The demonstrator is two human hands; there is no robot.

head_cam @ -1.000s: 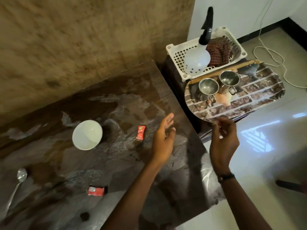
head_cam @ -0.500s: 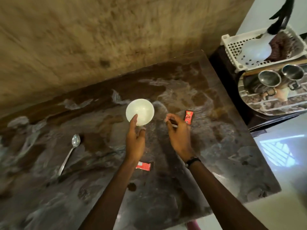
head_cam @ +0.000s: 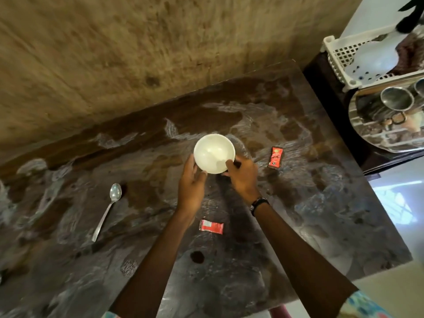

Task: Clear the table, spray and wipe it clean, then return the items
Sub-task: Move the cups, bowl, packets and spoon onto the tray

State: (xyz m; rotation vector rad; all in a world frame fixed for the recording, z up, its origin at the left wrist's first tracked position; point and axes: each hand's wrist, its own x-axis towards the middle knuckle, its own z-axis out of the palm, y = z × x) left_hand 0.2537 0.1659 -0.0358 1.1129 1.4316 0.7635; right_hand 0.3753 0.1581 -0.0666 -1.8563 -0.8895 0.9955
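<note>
Steel cup (head_cam: 421,87) cut off rightward

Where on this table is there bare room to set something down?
Free: the far right corner beyond the upright sachet, and the near right part past the right hand. Crowded: around the bowl, both hands, the flat sachet.

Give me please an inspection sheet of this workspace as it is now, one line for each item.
Surface: dark marbled table, streaked and stained, with a dark spot near the front.
Job's things: white bowl at the centre; spoon lying to the left; two red sachets, one right of the bowl, one between the forearms.
Clutter: nothing seen beyond these.
Grippers: left hand and right hand both grip the bowl at its near rim.
Cables: nothing seen.
Surroundings: brown wall behind; at the right, a white basket and a tray with steel cups.
</note>
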